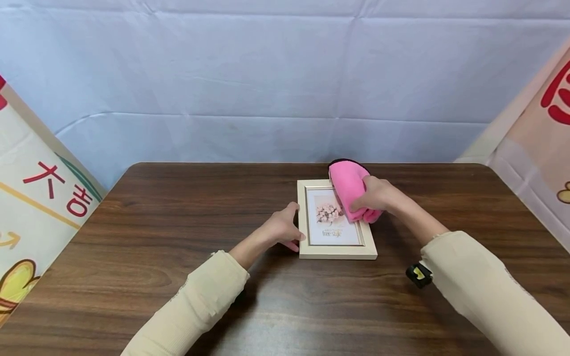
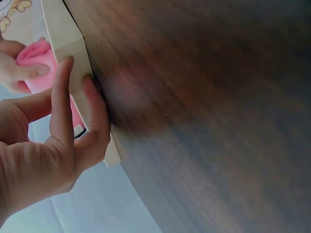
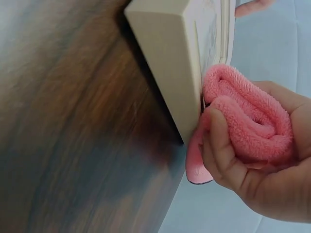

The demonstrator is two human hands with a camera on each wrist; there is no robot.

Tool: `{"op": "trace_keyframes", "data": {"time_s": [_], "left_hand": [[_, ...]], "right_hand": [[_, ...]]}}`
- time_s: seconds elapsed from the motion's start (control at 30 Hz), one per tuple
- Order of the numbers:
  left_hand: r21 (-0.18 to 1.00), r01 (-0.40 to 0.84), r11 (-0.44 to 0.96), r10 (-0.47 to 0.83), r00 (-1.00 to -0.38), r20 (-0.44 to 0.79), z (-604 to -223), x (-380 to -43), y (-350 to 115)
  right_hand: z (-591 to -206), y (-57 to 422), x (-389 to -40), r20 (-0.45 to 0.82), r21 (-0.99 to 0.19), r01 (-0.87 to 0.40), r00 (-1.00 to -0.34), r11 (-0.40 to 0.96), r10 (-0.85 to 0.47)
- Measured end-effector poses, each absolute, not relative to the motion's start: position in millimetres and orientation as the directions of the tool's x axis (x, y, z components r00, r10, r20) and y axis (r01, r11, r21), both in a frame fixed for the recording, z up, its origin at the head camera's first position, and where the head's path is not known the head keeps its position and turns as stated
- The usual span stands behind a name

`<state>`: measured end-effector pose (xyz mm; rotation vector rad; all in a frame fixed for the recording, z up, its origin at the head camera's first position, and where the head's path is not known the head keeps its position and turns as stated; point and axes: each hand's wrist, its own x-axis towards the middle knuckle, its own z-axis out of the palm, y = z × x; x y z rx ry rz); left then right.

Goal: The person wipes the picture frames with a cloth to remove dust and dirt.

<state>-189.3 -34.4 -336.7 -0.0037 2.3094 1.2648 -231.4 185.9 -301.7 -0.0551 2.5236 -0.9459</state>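
Observation:
A cream picture frame (image 1: 338, 253) lies flat on the table, with pink flowers and "free style" lettering on its picture. My left hand (image 1: 281, 226) holds the frame by its left edge; in the left wrist view, fingers (image 2: 99, 114) touch the frame's side wall (image 2: 80, 94). A folded pink towel (image 1: 347, 185) with a dark edge covers the frame's upper right part. My right hand (image 1: 376, 194) grips this towel against the frame. In the right wrist view, the plush, rolled towel (image 3: 262, 116) is bunched between thumb and fingers, partly hanging over the frame's side.
The dark wooden table (image 1: 187, 212) extends around the frame on all sides. Behind it hangs a pale, creased cloth backdrop (image 1: 249, 74). Printed sheets with red characters hang at the left (image 1: 53, 198) and right. A black wrist strap (image 1: 418, 275) shows by the right sleeve.

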Motion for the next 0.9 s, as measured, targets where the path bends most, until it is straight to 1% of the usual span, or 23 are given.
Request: {"op": "trace_keyframes", "data": {"time_s": [0.23,0.47,0.63,0.9], "left_hand": [[0.795,-0.237,0.558,0.234,-0.875,-0.424,-336,-189,-34],[0.794,-0.246,0.556,0.230,-0.873,-0.431,-336,-189,-34],[0.796,-0.249,0.552,0.230,-0.872,-0.432,-336,-188,-34],[0.803,-0.246,0.543,0.241,-0.870,-0.430,-336,-188,-33]], "right_hand": [[-302,180,-234,-0.384,-0.608,0.117,-0.909,0.785,-0.162],[-301,175,-233,-0.394,-0.615,0.144,-0.907,0.775,-0.145],[-302,168,-232,-0.380,-0.602,0.136,-0.916,0.787,-0.132],[-307,148,-230,-0.365,-0.612,0.107,-0.917,0.784,-0.159]]}}
